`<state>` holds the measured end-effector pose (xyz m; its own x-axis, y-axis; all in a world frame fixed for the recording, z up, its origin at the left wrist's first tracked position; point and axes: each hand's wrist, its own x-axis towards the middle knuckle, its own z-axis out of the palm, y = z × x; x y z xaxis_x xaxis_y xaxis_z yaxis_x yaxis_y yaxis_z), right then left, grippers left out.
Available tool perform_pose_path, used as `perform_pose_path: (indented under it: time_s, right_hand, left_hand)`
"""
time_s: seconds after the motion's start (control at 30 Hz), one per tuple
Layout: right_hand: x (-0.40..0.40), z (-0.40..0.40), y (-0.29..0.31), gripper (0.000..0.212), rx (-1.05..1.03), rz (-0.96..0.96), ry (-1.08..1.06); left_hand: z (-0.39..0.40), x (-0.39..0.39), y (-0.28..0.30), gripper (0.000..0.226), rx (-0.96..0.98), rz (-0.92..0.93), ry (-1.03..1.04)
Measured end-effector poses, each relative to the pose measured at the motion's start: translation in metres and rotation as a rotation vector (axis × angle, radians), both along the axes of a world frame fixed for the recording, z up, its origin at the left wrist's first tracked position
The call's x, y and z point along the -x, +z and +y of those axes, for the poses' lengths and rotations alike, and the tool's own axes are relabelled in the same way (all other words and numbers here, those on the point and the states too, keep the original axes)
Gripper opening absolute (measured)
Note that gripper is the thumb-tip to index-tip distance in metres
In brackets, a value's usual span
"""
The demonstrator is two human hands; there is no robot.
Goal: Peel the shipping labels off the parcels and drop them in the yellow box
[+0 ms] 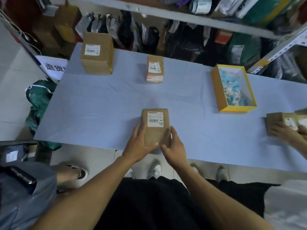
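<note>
The left hand (pixel 138 143) grips the near left side of a small brown parcel (pixel 156 127), its fingers laid up along the left edge and its thumb curled over the near end. The right hand (pixel 172 146) grips the opposite side, fingers against the right edge and thumb tucked at the near end beside the left thumb. The parcel sits on the near part of the desk (pixel 99 105), which is covered in pale blue, and a white shipping label (pixel 155 119) with a barcode is stuck flat on its top at the far half, not yet peeled.

Farther back near the middle of the desk stands a second small parcel (pixel 155 68) with its own label (pixel 154 67), which looks wrinkled or partly lifted, though the view is too soft to be sure. To the far left a larger cardboard box (pixel 97 53) stands upright with a label (pixel 92 49) on its front face. The yellow box (pixel 232 88) lies open at the right, well apart from the held parcel, with a heap of white and blue scraps (pixel 232 87) inside.

At the right edge another person's hand (pixel 285 131) rests on more parcels (pixel 280 122). Shelves (pixel 166 12) packed with dark bags run behind the desk.
</note>
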<state>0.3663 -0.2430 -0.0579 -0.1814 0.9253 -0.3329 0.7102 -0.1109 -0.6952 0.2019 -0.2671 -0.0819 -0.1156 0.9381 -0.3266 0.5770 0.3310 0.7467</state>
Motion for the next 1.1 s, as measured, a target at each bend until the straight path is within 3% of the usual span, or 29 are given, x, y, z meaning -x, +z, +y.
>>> perform_pose_path:
  time_s: [0.3, 0.53, 1.1]
  right_hand:
    - [0.017, 0.053, -0.02, 0.059, -0.064, -0.082, 0.035]
    - [0.021, 0.085, -0.027, 0.043, -0.117, -0.021, 0.015]
    - [0.02, 0.099, -0.031, 0.031, -0.124, 0.043, 0.02]
  left_hand:
    - [0.04, 0.006, -0.019, 0.085, 0.021, 0.027, 0.014]
    - [0.056, 0.012, -0.023, 0.094, 0.031, -0.032, 0.049]
    - [0.052, 0.016, -0.036, 0.095, -0.027, -0.056, 0.05]
